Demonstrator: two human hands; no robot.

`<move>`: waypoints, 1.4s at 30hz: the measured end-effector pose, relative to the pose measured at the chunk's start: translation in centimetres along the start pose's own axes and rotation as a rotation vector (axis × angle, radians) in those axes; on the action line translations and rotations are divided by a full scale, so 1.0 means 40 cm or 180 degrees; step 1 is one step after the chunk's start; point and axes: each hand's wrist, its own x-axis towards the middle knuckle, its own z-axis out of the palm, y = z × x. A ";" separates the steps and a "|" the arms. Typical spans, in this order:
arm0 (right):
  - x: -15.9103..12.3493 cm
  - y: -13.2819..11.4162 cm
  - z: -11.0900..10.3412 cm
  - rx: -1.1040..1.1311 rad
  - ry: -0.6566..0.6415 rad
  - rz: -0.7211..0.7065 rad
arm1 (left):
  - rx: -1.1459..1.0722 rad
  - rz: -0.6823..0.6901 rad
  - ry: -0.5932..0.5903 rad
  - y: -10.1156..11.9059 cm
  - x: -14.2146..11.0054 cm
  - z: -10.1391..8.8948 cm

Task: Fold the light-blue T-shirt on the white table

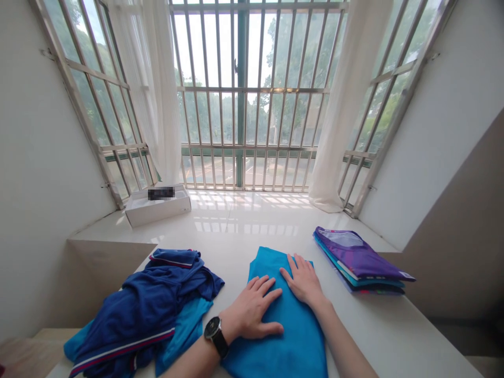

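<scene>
A bright blue folded garment lies flat on the white ledge in front of me; its exact kind I cannot make out. On its left part rests my left hand, fingers spread, with a black watch on the wrist. My right hand lies flat on the upper right part of the same cloth, fingers stretched out. Neither hand grips anything. To the left is a loose heap of navy clothing with white and red stripes, on top of more bright blue cloth.
A stack of flat purple and blue packs or folded items sits at the right edge of the white ledge. At the back left stands a white box. White curtains hang before the barred window.
</scene>
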 end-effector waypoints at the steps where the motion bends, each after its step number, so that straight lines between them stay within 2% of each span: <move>1: 0.002 0.001 0.000 0.0073 0.0064 -0.0031 | -0.0012 -0.0009 -0.0063 -0.003 0.001 0.001; 6: 0.017 0.016 0.005 0.0527 0.0694 -0.0326 | 0.0066 -0.0156 -0.0171 -0.008 0.004 0.003; 9: 0.018 0.022 0.002 0.0723 0.0999 -0.0469 | 0.0194 -0.0326 -0.0034 -0.019 0.000 0.006; 12: 0.012 0.020 -0.005 0.0828 0.1074 -0.0641 | 0.0363 -0.0616 0.0144 -0.043 -0.006 0.007; 15: 0.005 0.012 -0.004 0.0866 0.0929 -0.0826 | 0.0482 -0.1038 0.0235 -0.068 -0.008 0.003; 18: -0.002 0.001 0.006 0.0881 0.0553 -0.1035 | 0.0515 -0.1303 0.0224 -0.081 -0.008 -0.004; 22: -0.013 -0.010 0.020 0.0825 -0.0027 -0.1109 | 0.0488 -0.1291 0.0314 -0.082 -0.009 -0.003; 25: -0.018 -0.012 0.021 0.0795 -0.0165 -0.1092 | 0.0453 -0.1255 0.0505 -0.085 -0.009 0.006; 28: -0.020 -0.010 0.017 0.1015 0.0045 -0.1097 | 0.0424 -0.1132 0.1003 -0.086 -0.012 0.010; 30: -0.028 -0.007 0.012 0.1302 0.0426 -0.1127 | 0.0450 -0.1036 0.1423 -0.077 -0.019 0.005; 32: -0.047 -0.004 0.004 0.1572 0.0898 -0.1203 | 0.0528 -0.0934 0.1651 -0.058 -0.035 -0.003; 34: -0.081 -0.002 -0.005 0.1748 0.1248 -0.1309 | 0.0627 -0.0854 0.1603 -0.029 -0.061 -0.007; 36: -0.128 -0.006 -0.016 0.1815 0.1331 -0.1432 | 0.0707 -0.0830 0.1404 0.003 -0.096 0.001; 38: -0.181 -0.014 -0.026 0.1741 0.1157 -0.1562 | 0.0782 -0.0847 0.1190 0.031 -0.135 0.020; 42: -0.270 -0.034 -0.046 0.1374 0.0427 -0.1690 | 0.0946 -0.0792 0.0786 0.065 -0.196 0.063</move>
